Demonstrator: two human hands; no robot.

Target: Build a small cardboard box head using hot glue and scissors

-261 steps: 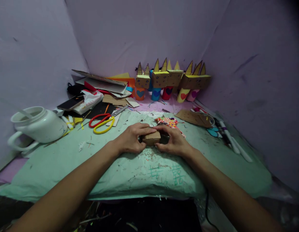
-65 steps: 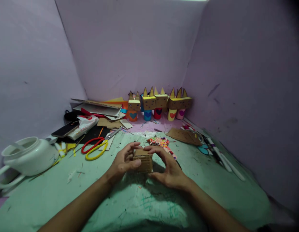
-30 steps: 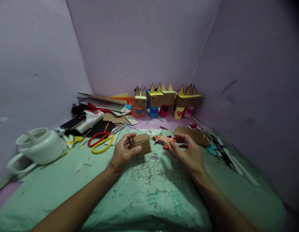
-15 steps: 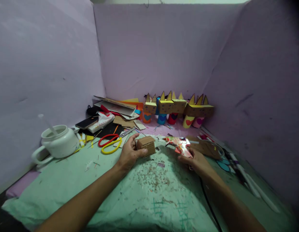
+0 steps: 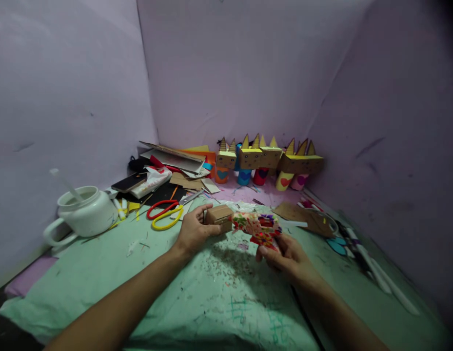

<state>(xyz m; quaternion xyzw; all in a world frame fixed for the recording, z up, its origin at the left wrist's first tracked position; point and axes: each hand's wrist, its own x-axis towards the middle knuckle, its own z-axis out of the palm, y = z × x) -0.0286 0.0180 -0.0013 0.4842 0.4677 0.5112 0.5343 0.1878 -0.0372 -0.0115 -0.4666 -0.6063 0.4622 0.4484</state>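
My left hand [image 5: 192, 230] is closed around a small brown cardboard box [image 5: 219, 215], held just above the green mat [image 5: 102, 273]. Fingers of my right hand [image 5: 285, 253] pinch a piece of bright patterned paper [image 5: 257, 226] with red, yellow and purple print. The paper is lifted off the mat and its left end reaches the box's right side. Both hands are near the middle of the mat, close together.
Red and yellow scissors [image 5: 164, 213] lie left of the box. A white jug [image 5: 85, 214] stands at far left. Piled card and a phone [image 5: 128, 182] sit behind. Several cardboard figures [image 5: 265, 161] line the back wall. Cardboard sheet [image 5: 303, 217] and pens [image 5: 368, 263] lie at right.
My right hand let go of the box, reached right, picked up the patterned paper and brought it back beside the box. My left hand has kept hold of the box.
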